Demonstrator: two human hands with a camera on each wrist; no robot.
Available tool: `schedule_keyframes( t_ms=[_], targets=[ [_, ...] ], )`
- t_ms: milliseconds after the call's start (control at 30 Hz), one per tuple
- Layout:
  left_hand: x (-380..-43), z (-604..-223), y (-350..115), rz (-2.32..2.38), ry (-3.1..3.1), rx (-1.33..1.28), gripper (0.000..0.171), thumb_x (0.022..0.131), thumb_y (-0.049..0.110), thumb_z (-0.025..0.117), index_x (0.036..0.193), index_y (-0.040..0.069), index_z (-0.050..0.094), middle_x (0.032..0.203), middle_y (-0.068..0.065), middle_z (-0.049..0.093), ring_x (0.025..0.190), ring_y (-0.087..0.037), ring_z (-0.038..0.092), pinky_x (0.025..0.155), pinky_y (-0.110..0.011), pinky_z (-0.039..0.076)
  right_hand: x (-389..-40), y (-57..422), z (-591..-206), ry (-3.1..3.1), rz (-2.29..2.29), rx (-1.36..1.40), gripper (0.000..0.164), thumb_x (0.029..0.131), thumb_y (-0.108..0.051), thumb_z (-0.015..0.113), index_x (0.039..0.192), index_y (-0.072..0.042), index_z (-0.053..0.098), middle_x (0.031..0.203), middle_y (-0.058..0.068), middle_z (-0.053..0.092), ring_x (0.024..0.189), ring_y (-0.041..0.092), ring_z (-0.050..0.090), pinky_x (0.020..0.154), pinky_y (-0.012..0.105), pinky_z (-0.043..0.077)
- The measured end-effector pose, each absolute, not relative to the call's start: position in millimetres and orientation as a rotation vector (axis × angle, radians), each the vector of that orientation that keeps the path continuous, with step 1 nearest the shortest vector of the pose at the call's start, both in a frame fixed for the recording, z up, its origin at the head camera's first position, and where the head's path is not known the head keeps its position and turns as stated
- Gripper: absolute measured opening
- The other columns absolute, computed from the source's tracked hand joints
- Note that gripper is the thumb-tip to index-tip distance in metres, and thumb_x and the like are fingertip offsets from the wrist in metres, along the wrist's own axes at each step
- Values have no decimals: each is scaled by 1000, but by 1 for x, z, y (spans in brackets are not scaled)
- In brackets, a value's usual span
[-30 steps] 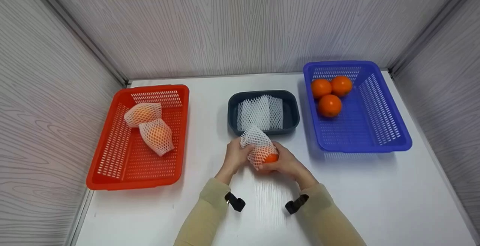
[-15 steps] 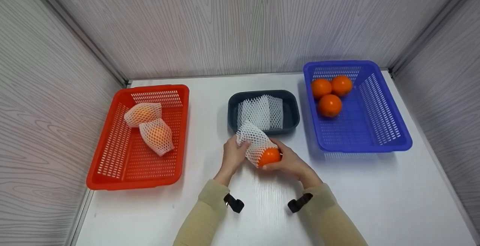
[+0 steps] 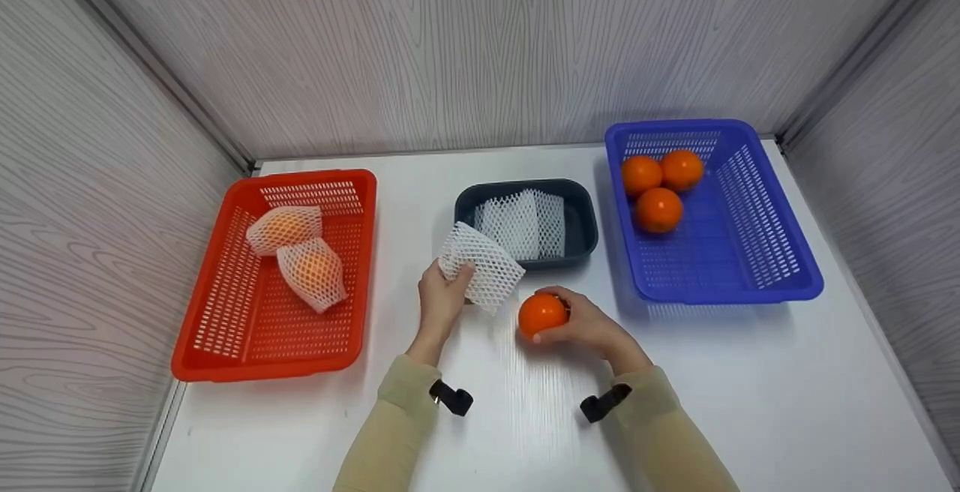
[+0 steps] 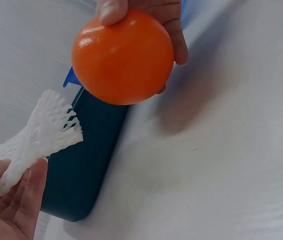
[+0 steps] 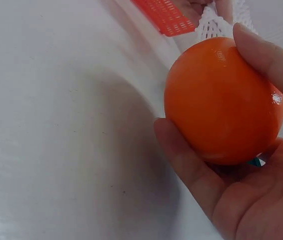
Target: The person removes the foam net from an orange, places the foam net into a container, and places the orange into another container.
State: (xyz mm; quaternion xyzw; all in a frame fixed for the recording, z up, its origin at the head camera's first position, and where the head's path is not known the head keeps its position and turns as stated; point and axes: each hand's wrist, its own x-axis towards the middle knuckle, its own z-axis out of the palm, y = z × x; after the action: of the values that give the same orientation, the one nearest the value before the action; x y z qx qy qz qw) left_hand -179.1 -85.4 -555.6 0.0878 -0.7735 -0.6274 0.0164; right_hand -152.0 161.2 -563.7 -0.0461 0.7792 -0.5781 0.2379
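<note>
My left hand (image 3: 441, 293) pinches a white foam net sleeve (image 3: 481, 265) between thumb and fingers, over the front left edge of the dark tray. To the right, my right hand (image 3: 589, 323) grips a bare orange (image 3: 543, 315) with thumb and fingers curled round it. A gap separates the orange from the sleeve. In the right wrist view the orange (image 5: 224, 102) hides part of the sleeve behind it. From the left wrist, the sleeve (image 4: 36, 135) looks flattened where the fingers pinch it.
A dark tray (image 3: 587, 237) with more net sleeves (image 3: 517, 226) stands at the middle. On the left, a red basket (image 3: 300, 361) holds two netted oranges (image 3: 313, 267). A blue basket (image 3: 750, 252) on the right contains three bare oranges (image 3: 659, 210).
The orange has come out of the net sleeve. My left hand has moved left and away with the sleeve, while my right hand keeps the orange, shifted slightly right.
</note>
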Motion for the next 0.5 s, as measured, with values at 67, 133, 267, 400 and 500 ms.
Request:
schedule_keyframes(
  t_ms=[67, 133, 267, 400, 500],
  targets=[
    [-181, -553, -88, -1985, -2371, 271, 31, 96, 23, 64, 120, 3, 60, 95, -8, 69, 78, -20, 70, 64, -40, 58, -152, 161, -563, 2146, -1568, -123, 78, 68, -21, 91, 135, -10, 53, 125, 11, 58, 108, 30, 54, 99, 49, 42],
    [-184, -550, -90, -2034, -2337, 261, 32, 96, 23, 65, 120, 3, 59, 96, -8, 69, 79, -21, 70, 64, -38, 58, -151, 160, -563, 2157, -1560, -109, 77, 68, -22, 91, 135, -10, 54, 125, 10, 58, 108, 29, 55, 99, 49, 42],
    [-191, -540, -93, -2177, -2265, 225, 33, 96, 15, 64, 125, 2, 54, 105, -12, 66, 88, -24, 69, 69, -35, 58, -152, 159, -564, 2182, -1543, -101, 77, 69, -24, 90, 135, -9, 53, 126, 10, 58, 107, 29, 55, 99, 49, 43],
    [-197, -534, -91, -2290, -2234, 175, 46, 93, -1, 61, 136, 1, 44, 120, -16, 58, 100, -27, 65, 79, -36, 56, -152, 159, -565, 2208, -1504, -110, 73, 73, -25, 87, 135, -9, 53, 125, 11, 58, 107, 29, 56, 98, 50, 43],
    [-202, -531, -88, -2278, -2248, 167, 57, 90, -5, 60, 141, 3, 37, 128, -16, 52, 105, -27, 62, 81, -35, 56, -152, 158, -566, 2215, -1481, -123, 69, 76, -24, 85, 136, -9, 53, 125, 11, 58, 108, 29, 55, 98, 51, 42]
  ],
)
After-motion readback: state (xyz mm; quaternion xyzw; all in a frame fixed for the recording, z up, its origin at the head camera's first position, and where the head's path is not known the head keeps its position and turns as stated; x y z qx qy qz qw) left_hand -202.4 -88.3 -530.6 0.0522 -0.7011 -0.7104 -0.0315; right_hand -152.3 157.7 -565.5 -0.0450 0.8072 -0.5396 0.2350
